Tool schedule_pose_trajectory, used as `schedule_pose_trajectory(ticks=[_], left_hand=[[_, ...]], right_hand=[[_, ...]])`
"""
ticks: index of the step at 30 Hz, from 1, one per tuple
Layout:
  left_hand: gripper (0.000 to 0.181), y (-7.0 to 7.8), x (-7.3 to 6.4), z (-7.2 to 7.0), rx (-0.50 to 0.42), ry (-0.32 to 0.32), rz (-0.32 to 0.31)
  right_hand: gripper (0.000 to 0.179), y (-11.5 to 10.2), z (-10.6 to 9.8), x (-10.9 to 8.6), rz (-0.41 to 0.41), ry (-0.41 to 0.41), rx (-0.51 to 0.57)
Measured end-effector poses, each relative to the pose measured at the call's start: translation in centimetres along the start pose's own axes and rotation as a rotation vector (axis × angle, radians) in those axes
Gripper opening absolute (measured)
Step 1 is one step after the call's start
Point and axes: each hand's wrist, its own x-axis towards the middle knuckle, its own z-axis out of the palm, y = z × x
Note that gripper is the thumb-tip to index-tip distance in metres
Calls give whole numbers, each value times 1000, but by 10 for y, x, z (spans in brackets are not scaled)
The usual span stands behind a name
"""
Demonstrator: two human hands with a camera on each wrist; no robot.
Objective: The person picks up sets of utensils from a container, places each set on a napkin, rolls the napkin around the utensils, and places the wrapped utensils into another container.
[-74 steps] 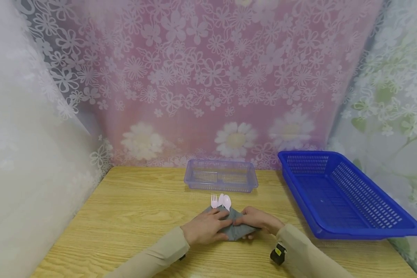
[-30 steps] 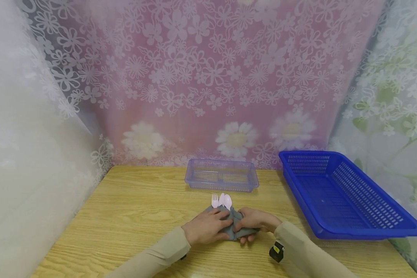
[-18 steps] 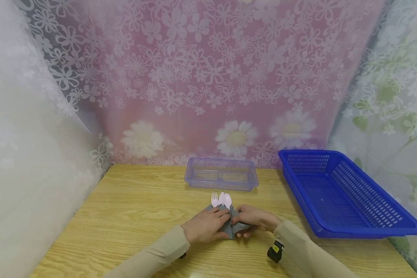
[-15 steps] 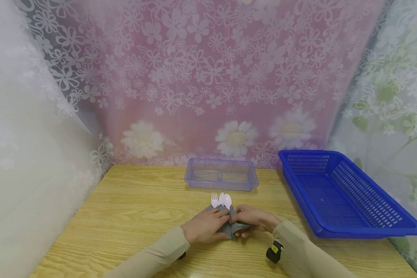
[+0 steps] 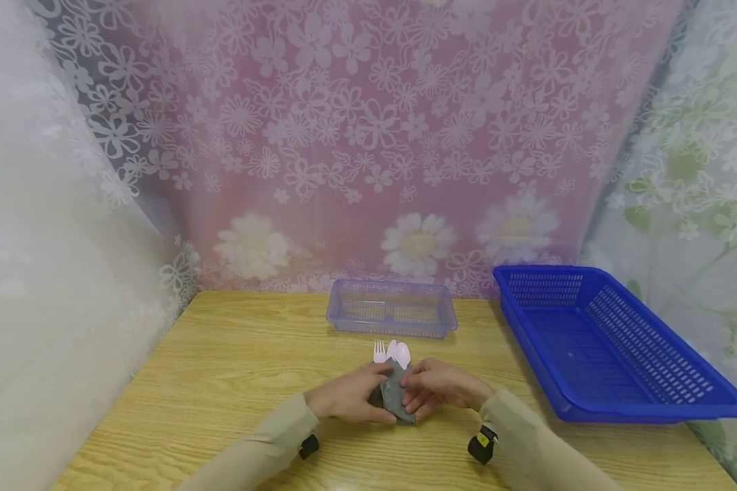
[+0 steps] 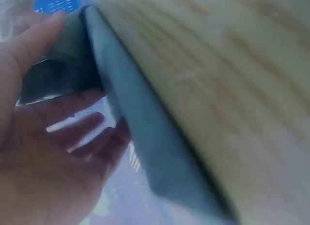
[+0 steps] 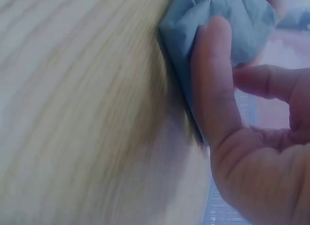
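Note:
A grey napkin (image 5: pixel 396 395) lies folded around white plastic cutlery on the table. From its far end stick out the heads of a fork (image 5: pixel 379 351), a knife (image 5: pixel 392 349) and a spoon (image 5: pixel 403 354). My left hand (image 5: pixel 344 397) is at the napkin's left side, a raised flap (image 6: pixel 63 72) between thumb and fingers. On the right side, my right hand (image 5: pixel 441 387) holds the folded edge, its thumb (image 7: pixel 213 80) lying along the grey fabric. The cutlery handles are hidden inside the napkin.
Behind the cutlery stands a small translucent purple basket (image 5: pixel 392 330). A large blue basket (image 5: pixel 589 408) takes up the table's right side. Floral curtains (image 5: pixel 344 136) hang at the back and both sides of the wooden table (image 5: pixel 233 354).
The right part of the napkin has been folded leftward over the cutlery handles. My left hand has shifted left from on top of the napkin to its left edge; my right hand has moved slightly left.

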Motion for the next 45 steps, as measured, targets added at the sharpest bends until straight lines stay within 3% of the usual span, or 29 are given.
schedule_pose_trajectory(ticks=[3,6,8,12,16,20,24,31,36,41,45], left_hand=[[68,0,-5,-4,-40,88,-104],[54,1,-5,-6,-163,155,-163],[51,1,-5,-6,-271,124,-203],[46,-3,-4,-1,-449,-13,-256],[39,-7,-4,0,-536,-65,-273],[37,-7,-4,0,-535,-74,-276],[36,-5,-5,1,-513,-66,-280],[34,-2,-7,4,-466,-27,-296],[40,0,-7,6,-438,-1,-298],[41,0,-7,6,-428,2,-295],[41,0,-7,6,-424,15,-288]], right_hand=[[23,-2,2,0,-26,21,-41],[20,-4,5,0,-50,57,-106],[17,-5,8,0,-63,80,-152],[12,-3,12,4,-90,125,-242],[5,-4,15,10,-211,195,-463],[14,-6,16,17,-396,301,-766],[33,-9,15,22,-466,298,-941],[37,-19,13,30,-484,167,-1068],[35,-22,14,32,-461,158,-1127],[35,-23,14,33,-491,164,-1195],[33,-26,14,35,-498,159,-1188]])
